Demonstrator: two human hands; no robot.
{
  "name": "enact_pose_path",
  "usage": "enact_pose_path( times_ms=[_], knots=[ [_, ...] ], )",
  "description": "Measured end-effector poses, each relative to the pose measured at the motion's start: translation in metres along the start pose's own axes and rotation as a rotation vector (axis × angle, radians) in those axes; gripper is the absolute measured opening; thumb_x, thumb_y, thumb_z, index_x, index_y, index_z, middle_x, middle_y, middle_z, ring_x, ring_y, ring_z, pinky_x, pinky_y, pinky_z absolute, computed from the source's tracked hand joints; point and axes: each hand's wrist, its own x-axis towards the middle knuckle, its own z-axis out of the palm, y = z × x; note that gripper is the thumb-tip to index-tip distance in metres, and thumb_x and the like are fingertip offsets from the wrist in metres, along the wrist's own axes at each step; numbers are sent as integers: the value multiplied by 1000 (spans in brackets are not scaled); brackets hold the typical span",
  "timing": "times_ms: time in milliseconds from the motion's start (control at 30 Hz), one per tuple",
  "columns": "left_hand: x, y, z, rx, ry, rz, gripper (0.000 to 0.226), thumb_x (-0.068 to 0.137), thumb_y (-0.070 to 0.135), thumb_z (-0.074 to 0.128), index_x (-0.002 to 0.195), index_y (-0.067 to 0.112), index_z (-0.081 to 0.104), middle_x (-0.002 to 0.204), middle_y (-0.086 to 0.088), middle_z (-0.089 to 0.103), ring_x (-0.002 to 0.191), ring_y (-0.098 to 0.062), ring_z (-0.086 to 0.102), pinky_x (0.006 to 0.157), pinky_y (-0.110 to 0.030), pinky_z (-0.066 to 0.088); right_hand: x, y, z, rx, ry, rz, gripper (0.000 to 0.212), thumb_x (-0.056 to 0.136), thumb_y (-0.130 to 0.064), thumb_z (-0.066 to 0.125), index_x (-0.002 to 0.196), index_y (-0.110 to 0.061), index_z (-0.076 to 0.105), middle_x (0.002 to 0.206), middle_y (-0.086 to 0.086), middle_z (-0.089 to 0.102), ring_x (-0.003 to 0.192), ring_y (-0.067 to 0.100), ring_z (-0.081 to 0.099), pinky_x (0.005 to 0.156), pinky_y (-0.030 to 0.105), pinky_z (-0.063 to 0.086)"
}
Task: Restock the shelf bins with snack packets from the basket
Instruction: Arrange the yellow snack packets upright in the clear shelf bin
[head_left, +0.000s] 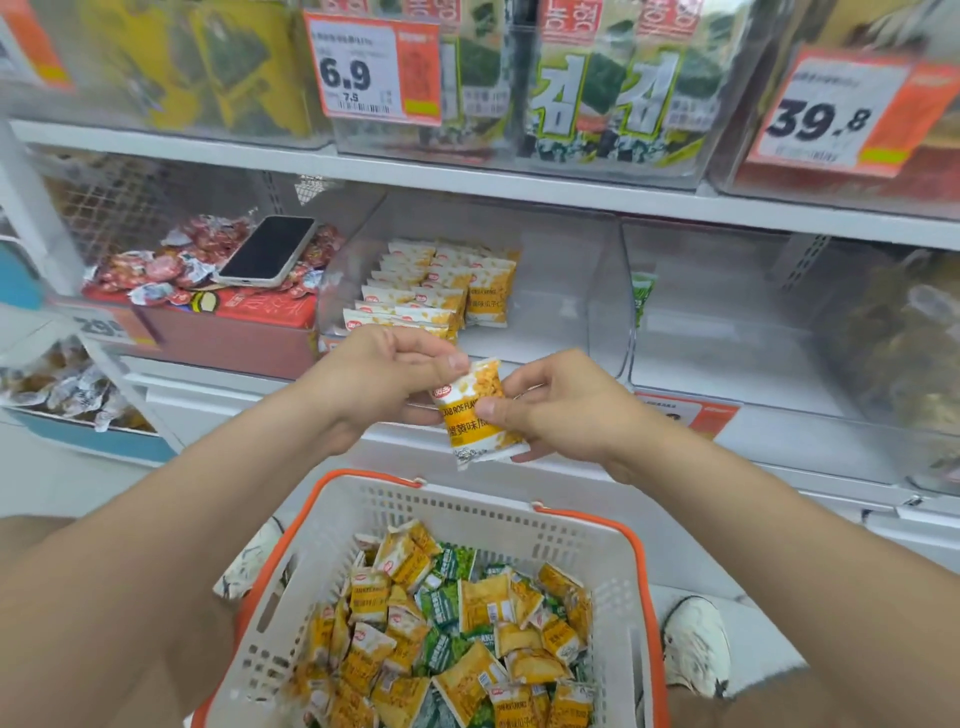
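A yellow snack packet (480, 415) is held between both hands, above the basket and in front of the shelf. My left hand (387, 376) pinches its top corner, and my right hand (563, 408) pinches its right side. Below stands a white basket with an orange rim (519, 525), holding several yellow and green packets (457, 623). A clear shelf bin (582, 291) just behind my hands holds rows of upright yellow packets (431, 288). The clear bin to its right (727, 322) shows one green packet (643, 296) at its left wall.
A phone (267, 249) lies on red wrapped snacks in a red box (234, 332) to the left. The upper shelf carries seaweed packs (602, 88) and price tags (374, 67). A brown-snack bin (904, 332) is at the right. Shoes (693, 644) flank the basket.
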Motion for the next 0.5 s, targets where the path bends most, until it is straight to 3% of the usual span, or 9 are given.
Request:
enact_pose_path(
  times_ms=[200,300,367,433,500],
  knots=[
    [14,11,-4,45,78,91,21,96,16,73,106,-2,71,90,-22,76,70,-21,74,64,-34,65,13,-12,7,106,73,-21,26,96,-24,73,108,-4,64,90,18,77,69,33,74,56,36,60],
    [25,19,-14,223,103,224,18,106,22,60,111,8,70,93,-20,75,68,-26,74,65,-37,64,26,-20,0,91,163,-1,18,97,-19,64,96,-1,64,68,17,65,45,19,53,41,24,37],
    [32,16,-21,477,130,358,15,105,21,59,114,18,70,90,-8,77,67,-20,72,66,-33,59,35,-25,-8,121,228,7,20,97,-20,62,92,0,64,71,16,58,45,17,44,42,23,29],
    [39,4,-28,762,161,506,19,103,23,58,116,22,71,101,2,75,85,-15,69,78,-27,54,46,-27,-15,187,317,-20,35,98,-25,68,99,9,62,83,16,63,46,18,53,43,25,40],
    [47,-6,-33,1042,154,630,29,102,32,49,119,22,70,116,1,72,108,-21,64,91,-36,50,59,-28,-19,211,369,-67,33,95,-24,74,112,1,62,100,17,70,55,24,69,50,30,56]
  ],
)
